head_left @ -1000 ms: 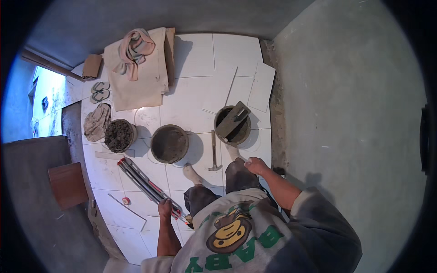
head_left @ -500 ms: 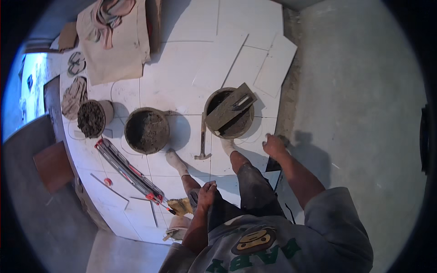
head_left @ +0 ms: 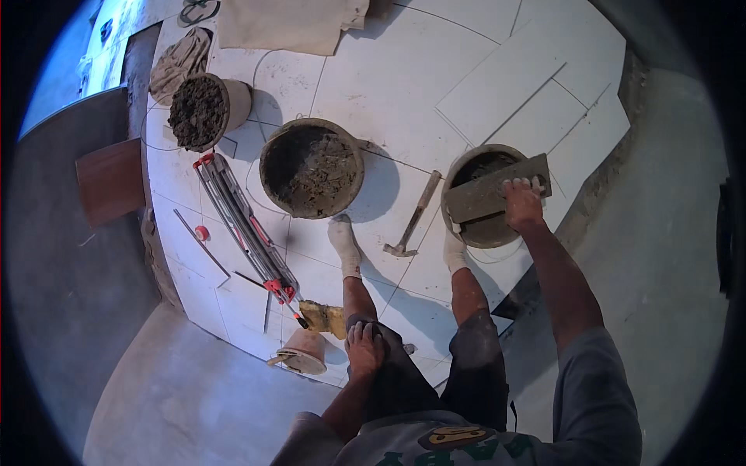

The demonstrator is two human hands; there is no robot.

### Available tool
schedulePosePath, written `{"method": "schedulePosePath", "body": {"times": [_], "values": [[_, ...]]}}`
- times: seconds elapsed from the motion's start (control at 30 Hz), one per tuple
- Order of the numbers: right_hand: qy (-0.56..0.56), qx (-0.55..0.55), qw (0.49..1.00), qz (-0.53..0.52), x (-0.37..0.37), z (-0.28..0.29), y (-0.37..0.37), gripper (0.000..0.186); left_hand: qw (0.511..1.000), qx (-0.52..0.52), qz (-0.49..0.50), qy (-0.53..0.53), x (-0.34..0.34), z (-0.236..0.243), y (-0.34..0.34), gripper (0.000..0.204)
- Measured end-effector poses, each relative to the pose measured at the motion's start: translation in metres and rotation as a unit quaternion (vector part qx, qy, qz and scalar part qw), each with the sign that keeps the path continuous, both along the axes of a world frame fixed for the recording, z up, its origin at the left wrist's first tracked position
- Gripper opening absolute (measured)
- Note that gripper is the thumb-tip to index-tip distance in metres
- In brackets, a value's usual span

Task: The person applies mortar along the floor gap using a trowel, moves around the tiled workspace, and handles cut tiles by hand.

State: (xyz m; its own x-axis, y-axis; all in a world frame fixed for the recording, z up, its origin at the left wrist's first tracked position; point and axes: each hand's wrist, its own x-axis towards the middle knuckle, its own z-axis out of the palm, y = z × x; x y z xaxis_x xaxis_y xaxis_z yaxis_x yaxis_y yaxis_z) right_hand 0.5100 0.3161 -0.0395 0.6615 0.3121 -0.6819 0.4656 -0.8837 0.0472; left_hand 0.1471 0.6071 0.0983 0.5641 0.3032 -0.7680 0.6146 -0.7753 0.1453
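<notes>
My right hand (head_left: 524, 206) has its fingers wrapped over a mud-caked plastering float (head_left: 480, 194). The float lies across the mouth of a round bucket (head_left: 488, 238) with dark mortar inside. On my left thigh, just above the knee, my left hand (head_left: 365, 349) rests with its fingers laid out and nothing in them. A claw hammer (head_left: 420, 208) lies on the tiles left of that bucket. Further left stands a wide tub (head_left: 277, 194) with grey mortar at its bottom. My socked feet are planted between the tub and the bucket.
White tiles (head_left: 388, 101) cover the floor. At left are a bucket heaped with mortar (head_left: 198, 113), a tile cutter (head_left: 249, 229), a red tape roll (head_left: 202, 233), a yellow sponge (head_left: 322, 318) and a small pail (head_left: 303, 353). A grey wall rises at right.
My right hand has come from beside the bucket onto the float and taken hold of it. My left hand has settled flat on my thigh. The view has shifted and come closer to the floor.
</notes>
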Motion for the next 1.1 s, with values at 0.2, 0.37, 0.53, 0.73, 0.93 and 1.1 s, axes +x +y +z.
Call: {"method": "schedulePosePath", "body": {"times": [0.2,0.37,0.53,0.73,0.93,1.1], "values": [[-0.104,0.178,0.978,0.043,-0.022,-0.013,-0.015,0.035,0.999,0.013,-0.001,0.036,0.007,-0.006,0.012,0.046],[-0.077,0.148,0.974,-0.152,-0.048,0.002,0.04,0.029,0.998,0.03,0.01,0.06,0.011,-0.009,0.025,0.045],[0.167,0.253,0.855,-0.421,-0.039,0.016,0.204,0.046,0.994,0.05,0.028,0.092,0.02,-0.006,0.049,0.04],[0.192,0.397,0.744,-0.503,-0.034,-0.03,0.319,0.039,0.998,0.045,0.03,0.027,0.026,-0.026,0.04,0.035],[0.101,0.295,0.891,-0.33,-0.127,0.0,0.299,0.037,0.996,0.034,0.052,0.071,0.004,-0.016,0.075,0.034],[0.049,0.02,0.914,-0.402,-0.183,-0.006,0.102,0.044,0.996,0.031,0.028,0.079,0.025,-0.018,0.058,0.037]]}}
